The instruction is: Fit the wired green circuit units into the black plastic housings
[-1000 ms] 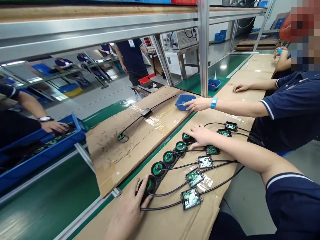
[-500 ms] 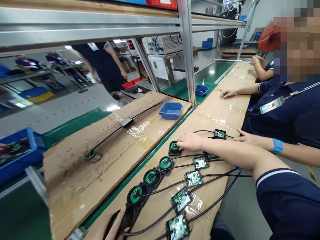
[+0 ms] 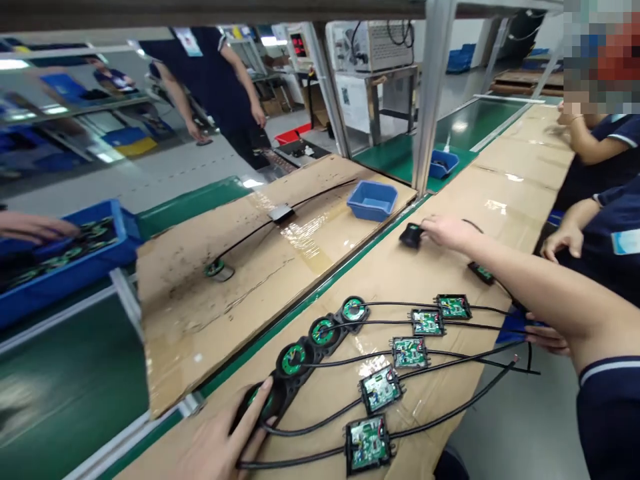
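Note:
Several round black units with green rings point(image 3: 323, 330) lie in a row on the cardboard-covered bench point(image 3: 400, 273). Each is joined by a black cable to an open box with a green circuit board point(image 3: 409, 351). My left hand point(image 3: 225, 443) lies on the nearest round unit point(image 3: 260, 400), index finger across it. My right hand point(image 3: 445, 230) reaches far along the bench and grips a separate round black unit point(image 3: 413, 235). That unit's cable runs back to its board box point(image 3: 483, 272).
A small blue tray point(image 3: 373, 200) sits on a raised cardboard sheet point(image 3: 240, 280) beyond a green strip, with a metal post point(image 3: 430, 100) beside it. A blue bin point(image 3: 65, 260) stands left. A co-worker's hands point(image 3: 563, 240) rest at the right. A person stands behind point(image 3: 215, 73).
My right hand has carried the farthest round unit out of the row and further along the bench. My left hand stays on the nearest unit. The co-worker's hand has drawn back from the bench.

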A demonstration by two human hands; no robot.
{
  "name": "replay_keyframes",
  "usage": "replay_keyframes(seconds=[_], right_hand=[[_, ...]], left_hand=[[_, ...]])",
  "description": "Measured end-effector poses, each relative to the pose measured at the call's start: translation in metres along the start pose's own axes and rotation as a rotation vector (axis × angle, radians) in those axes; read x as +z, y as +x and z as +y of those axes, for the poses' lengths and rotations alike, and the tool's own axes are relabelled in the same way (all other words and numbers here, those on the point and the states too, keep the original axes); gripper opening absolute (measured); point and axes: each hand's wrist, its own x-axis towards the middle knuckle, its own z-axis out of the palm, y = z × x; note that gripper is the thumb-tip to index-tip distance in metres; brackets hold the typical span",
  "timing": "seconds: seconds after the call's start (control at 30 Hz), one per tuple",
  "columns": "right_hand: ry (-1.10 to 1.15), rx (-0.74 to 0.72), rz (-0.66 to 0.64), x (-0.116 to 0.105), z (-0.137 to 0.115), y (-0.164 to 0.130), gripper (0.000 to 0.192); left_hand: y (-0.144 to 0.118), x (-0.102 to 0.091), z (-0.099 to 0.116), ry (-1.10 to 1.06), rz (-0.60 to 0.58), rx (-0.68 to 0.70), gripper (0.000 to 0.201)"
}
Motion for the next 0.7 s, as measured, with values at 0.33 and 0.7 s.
replay_keyframes(seconds=[0.33,0.7], right_hand=[[0.031,0.414,0.167,0.014,0.095,-0.014,0.022],[0.129,-0.224,0.08,-0.017,-0.18,0.025,0.089]], left_hand=[[0.003,-0.009,0.02,0.091,-0.012,-0.09,0.076],[0.006,-0.002,0.018,0.072,0.038,-0.025,0.067]])
